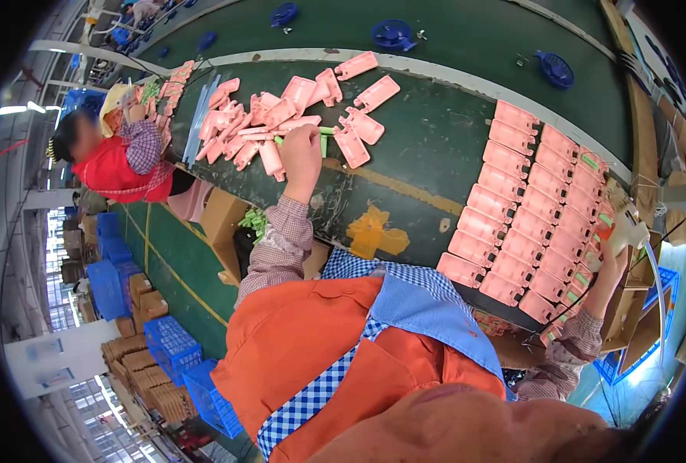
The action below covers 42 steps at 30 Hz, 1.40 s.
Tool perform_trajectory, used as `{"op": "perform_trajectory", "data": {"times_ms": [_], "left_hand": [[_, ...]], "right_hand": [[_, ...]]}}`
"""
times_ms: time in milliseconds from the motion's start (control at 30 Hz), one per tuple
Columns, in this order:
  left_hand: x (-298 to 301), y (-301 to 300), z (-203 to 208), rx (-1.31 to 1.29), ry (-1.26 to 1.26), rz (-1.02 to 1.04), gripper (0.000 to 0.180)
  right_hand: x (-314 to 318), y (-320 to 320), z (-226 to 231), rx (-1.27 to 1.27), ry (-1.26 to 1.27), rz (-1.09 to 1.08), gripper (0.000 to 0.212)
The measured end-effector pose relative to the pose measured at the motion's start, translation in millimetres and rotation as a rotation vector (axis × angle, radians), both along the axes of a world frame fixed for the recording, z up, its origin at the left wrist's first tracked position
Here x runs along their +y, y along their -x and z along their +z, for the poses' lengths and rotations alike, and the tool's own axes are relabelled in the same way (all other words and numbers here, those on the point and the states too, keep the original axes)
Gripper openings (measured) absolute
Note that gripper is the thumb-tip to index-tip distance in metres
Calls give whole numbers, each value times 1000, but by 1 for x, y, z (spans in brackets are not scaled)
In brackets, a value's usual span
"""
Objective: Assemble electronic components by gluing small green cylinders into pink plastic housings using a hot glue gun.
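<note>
My left hand (303, 158) is closed, knuckles up, over the near side of a loose pile of pink plastic housings (281, 112). Green plastic pieces (325, 131) show beside its fingers; what the fingers hold, if anything, is hidden. At the far right, my right hand (607, 266) wraps round a white hand tool (628, 231) with a pale hose or cord hanging from it. The tool is over the right edge of several neat columns of pink housings (505, 193). Green pieces (590, 160) sit in the housings of the rightmost column.
Behind the green worktable (428, 147), a conveyor belt (466, 46) carries blue round parts (393, 35). Yellow tape (374, 231) marks the table. A co-worker in red (123, 166) works at the left. Cardboard boxes (223, 220) and blue crates (172, 343) stand below.
</note>
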<state>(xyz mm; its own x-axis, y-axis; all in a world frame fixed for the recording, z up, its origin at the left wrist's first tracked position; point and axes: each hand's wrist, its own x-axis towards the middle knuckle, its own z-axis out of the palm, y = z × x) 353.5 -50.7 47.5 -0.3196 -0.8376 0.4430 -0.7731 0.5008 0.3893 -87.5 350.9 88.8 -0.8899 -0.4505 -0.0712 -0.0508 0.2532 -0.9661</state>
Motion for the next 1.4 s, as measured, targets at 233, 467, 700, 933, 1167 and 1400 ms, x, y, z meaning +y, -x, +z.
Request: {"op": "perform_trajectory", "data": {"times_ms": [233, 467, 700, 933, 1167, 1400], "left_hand": [[-33, -1, -15, -420, 154, -197, 9], [-41, 23, -2, -528, 63, -295, 24], [-5, 10, 71, 6, 223, -264, 30], [-2, 6, 65, 287, 56, -318, 22], [-3, 7, 67, 401, 4, -308, 15], [-2, -4, 27, 182, 216, -336, 7]], "right_hand": [[12, 18, -18, -32, -7, 65, 33], [23, 2, -11, -18, 51, -8, 44], [21, -4, -5, -15, 17, 9, 42], [22, -11, 4, -58, 25, -9, 47], [18, -39, 31, 23, -3, -33, 42], [20, -37, 23, 45, 40, -47, 37]]}}
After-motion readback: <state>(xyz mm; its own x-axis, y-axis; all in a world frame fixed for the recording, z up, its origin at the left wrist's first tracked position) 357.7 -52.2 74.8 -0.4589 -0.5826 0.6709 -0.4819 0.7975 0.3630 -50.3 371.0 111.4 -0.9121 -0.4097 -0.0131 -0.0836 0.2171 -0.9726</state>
